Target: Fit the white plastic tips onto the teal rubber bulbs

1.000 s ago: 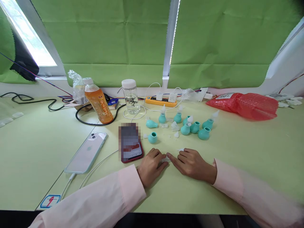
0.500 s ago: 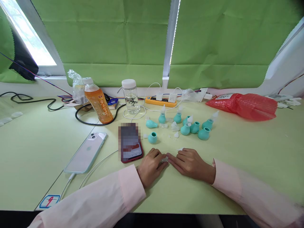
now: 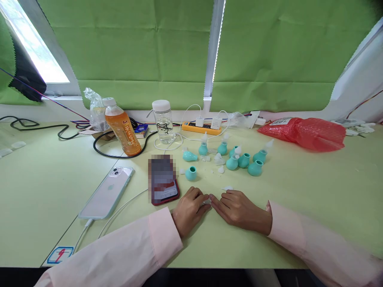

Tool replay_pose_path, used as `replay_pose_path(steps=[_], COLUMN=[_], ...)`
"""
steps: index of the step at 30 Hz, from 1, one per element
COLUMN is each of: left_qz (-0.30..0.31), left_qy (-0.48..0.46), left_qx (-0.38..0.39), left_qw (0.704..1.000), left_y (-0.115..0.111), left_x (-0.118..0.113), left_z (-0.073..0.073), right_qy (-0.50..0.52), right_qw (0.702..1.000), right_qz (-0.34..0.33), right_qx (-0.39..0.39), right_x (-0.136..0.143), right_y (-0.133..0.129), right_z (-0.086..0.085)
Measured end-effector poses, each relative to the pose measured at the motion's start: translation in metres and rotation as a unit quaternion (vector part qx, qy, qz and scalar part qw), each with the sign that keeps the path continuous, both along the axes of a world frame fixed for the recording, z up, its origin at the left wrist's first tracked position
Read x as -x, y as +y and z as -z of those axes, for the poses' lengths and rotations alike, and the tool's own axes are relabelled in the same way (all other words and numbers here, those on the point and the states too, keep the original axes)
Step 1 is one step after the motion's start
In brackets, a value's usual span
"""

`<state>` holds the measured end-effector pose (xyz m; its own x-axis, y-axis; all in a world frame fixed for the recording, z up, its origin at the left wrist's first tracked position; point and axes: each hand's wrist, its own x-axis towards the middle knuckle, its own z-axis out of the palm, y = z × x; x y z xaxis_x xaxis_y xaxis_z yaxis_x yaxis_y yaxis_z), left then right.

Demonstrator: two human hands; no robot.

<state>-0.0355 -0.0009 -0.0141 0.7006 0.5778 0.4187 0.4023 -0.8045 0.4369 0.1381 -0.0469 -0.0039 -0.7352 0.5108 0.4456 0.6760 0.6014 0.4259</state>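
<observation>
Between my two hands, low on the pale green table, is a small clear piece (image 3: pixel 206 202). My left hand (image 3: pixel 190 209) pinches it between thumb and fingers. My right hand (image 3: pixel 239 209) touches its right end with the fingertips, the other fingers curled in; whether it grips anything is hidden. A white piece (image 3: pixel 228 188) lies just behind my right hand. Farther back stand several teal bulbs, among them an open one (image 3: pixel 190 173) near my left hand and another (image 3: pixel 255 168) at the right. One teal bulb (image 3: pixel 190 156) lies on its side. Some bulbs carry clear tips.
A dark red phone (image 3: pixel 164 191) and a pale phone (image 3: pixel 107 193) on a white cable lie at left. Behind them are an orange drink bottle (image 3: pixel 122 131), a clear bottle (image 3: pixel 164 123) and a yellow power strip (image 3: pixel 194 127). A red plastic bag (image 3: pixel 317 133) lies back right.
The whole view has shifted slightly. My right hand sits a little lower, and more of the white piece behind it shows. My left hand keeps its pinch.
</observation>
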Motion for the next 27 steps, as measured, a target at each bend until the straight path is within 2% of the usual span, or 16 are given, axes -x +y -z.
replay_pose_path(steps=[3,6,9,12,16,27], left_qz=[-0.001,0.003,-0.009,-0.024,-0.009,0.016], left_qy=[-0.002,0.000,-0.001,-0.007,0.000,0.000], left_qx=[0.000,0.014,0.045,0.067,0.055,0.010], left_qw=[1.000,1.000,0.999,0.997,0.998,1.000], left_y=[0.001,0.002,0.002,0.001,0.000,0.003], left_x=[0.000,0.000,0.000,0.000,0.000,0.001], left_z=[0.001,-0.001,-0.005,-0.009,-0.010,-0.003], right_qy=[0.030,0.138,0.275,0.351,0.376,0.348], right_qw=[0.999,0.988,0.950,0.913,0.899,0.912], right_qz=[0.004,0.018,0.020,0.035,0.057,0.050], right_qx=[0.013,0.072,0.148,0.207,0.218,0.210], right_x=[0.002,0.002,0.001,0.001,0.001,0.002], right_y=[0.000,0.001,0.004,0.006,0.006,0.006], right_z=[0.001,0.005,0.012,0.016,0.017,0.015])
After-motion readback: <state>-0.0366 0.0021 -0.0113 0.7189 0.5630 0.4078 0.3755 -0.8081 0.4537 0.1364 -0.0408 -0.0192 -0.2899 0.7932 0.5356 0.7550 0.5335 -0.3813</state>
